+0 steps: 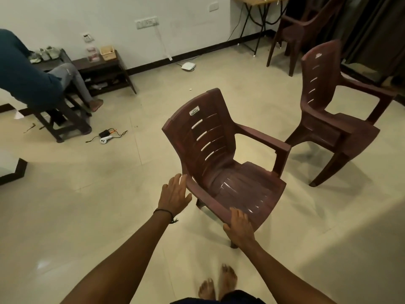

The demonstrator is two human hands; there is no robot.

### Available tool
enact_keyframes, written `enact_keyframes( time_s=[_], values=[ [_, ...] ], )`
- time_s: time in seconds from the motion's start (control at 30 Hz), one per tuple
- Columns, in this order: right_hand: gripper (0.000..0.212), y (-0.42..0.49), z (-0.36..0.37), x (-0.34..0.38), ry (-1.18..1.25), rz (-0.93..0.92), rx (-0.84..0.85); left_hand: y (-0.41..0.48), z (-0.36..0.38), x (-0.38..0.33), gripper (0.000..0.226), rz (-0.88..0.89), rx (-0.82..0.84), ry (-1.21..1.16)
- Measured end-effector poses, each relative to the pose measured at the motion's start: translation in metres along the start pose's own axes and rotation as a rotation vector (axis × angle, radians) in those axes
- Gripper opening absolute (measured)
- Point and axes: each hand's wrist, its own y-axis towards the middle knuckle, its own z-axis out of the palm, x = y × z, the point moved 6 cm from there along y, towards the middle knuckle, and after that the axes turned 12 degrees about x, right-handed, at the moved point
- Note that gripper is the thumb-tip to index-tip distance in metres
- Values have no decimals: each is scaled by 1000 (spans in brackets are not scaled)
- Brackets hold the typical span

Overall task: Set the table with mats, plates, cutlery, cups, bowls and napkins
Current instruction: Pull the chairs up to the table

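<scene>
plastic armchair (pixel 238 183) | likely light, stiff, smooth-moulded | best hold: near armrest (pixel 208 199) | left grip (pixel 175 195) wide, fingers flat against it | right grip (pixel 238 229) holding its front end

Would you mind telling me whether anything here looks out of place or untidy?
Yes. A black adapter with loose cables and a white controller lie on the floor beside the dark bench, where feet could catch them. A small pale scrap lies on the tiles farther off.

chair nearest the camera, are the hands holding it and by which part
The right hand grips the brown chair by the front end of its near armrest; the left hand is open at the armrest's rear end.
</scene>
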Motion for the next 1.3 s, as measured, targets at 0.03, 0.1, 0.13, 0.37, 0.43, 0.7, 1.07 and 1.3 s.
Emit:
enact_keyframes(
  time_s=[0.03,0.1,0.13,0.37,0.43,0.7,1.07,1.3],
  values=[
    [66,10,0,1,-22,-6,8,9,-6,3,62,-12,-27,-2],
    [66,29,2,1,-55,-11,21,31,-17,10,61,-52,-87,10],
    [67,39,3,-1,-59,-6,34,42,-23,15,62,-92,-105,11],
    [73,85,23,-17,-90,33,122,123,-45,50,70,-214,-141,-38],
    [79,100,27,-18,-88,24,135,149,-51,57,72,-197,-151,-26],
    [79,148,68,-8,16,25,248,228,-51,71,78,-177,-142,-62],
    [55,140,65,-16,-52,122,168,245,-56,93,69,-240,-210,-233],
    [56,110,58,-80,-44,231,151,238,-58,57,62,-140,-195,-206]
  ],
)
